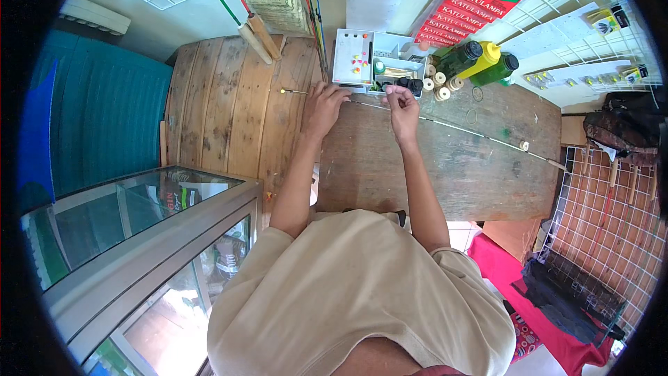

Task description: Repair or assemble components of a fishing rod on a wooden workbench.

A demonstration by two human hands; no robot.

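Note:
A thin fishing rod point(473, 131) runs sideways across the table, its pale shaft slanting down to a handle at the right. Toward its left end, my left hand point(324, 109) closes over the rod, and a small yellow bead-like tip point(283, 90) sticks out beyond the fingers. My right hand point(401, 113) is raised just above the rod, thumb and fingers pinched together. Whatever is in that pinch is too fine to make out. A small wooden spool point(524, 146) sits against the rod near the handle.
Behind my hands stands a white organizer tray point(343, 63) with small coloured beads and bottles. Wooden thread spools point(442, 93) and green and yellow bottles point(485, 57) are right of it. More rods point(259, 36) lean at the back left. A glass cabinet point(149, 212) flanks my left.

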